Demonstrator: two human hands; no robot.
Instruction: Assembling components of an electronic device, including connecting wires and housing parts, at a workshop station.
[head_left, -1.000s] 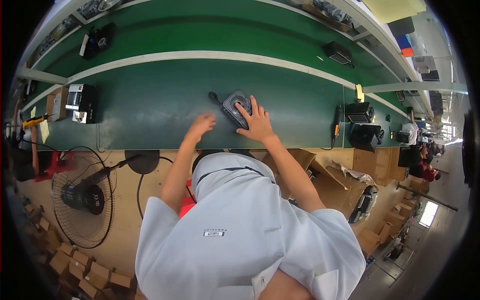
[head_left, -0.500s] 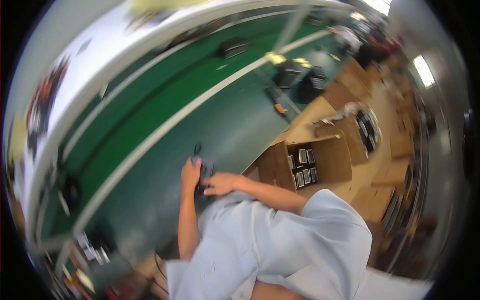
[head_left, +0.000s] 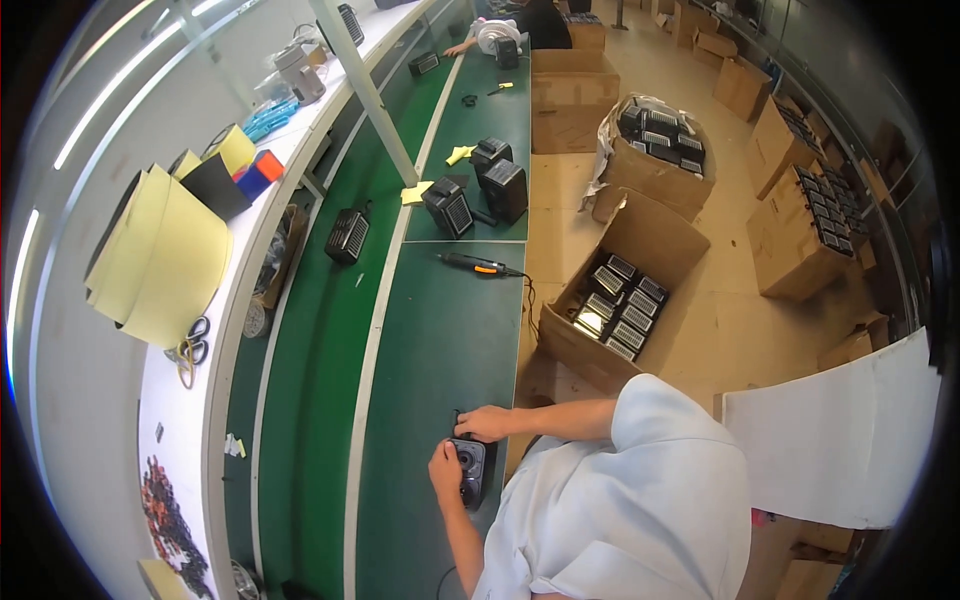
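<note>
On the green bench lies a black box-shaped device (head_left: 472, 462) with a round, speaker-like ring on its upper face. My left hand (head_left: 445, 468) grips its left side, thumb on the top edge. At the device's far end my right hand (head_left: 484, 424) has its fingers curled down over a small dark part, mostly hidden under them. Farther up the bench lies a black pen-shaped power screwdriver (head_left: 474, 264) with an orange band and a cord. Beyond it stand several black devices with ribbed panels (head_left: 448, 208).
An open carton (head_left: 625, 225) of similar devices stands on the floor to the right, another carton (head_left: 655, 185) behind it. The green conveyor belt (head_left: 310, 380) carries one device (head_left: 348, 236). A white shelf (head_left: 175, 410) holds yellow rolls and scissors (head_left: 192, 345). A person's arm (head_left: 460, 47) reaches over the far belt.
My view has swung round and sharpened from blur. My right hand has shifted from the device's near right side to its far end. The left hand still grips the device.
</note>
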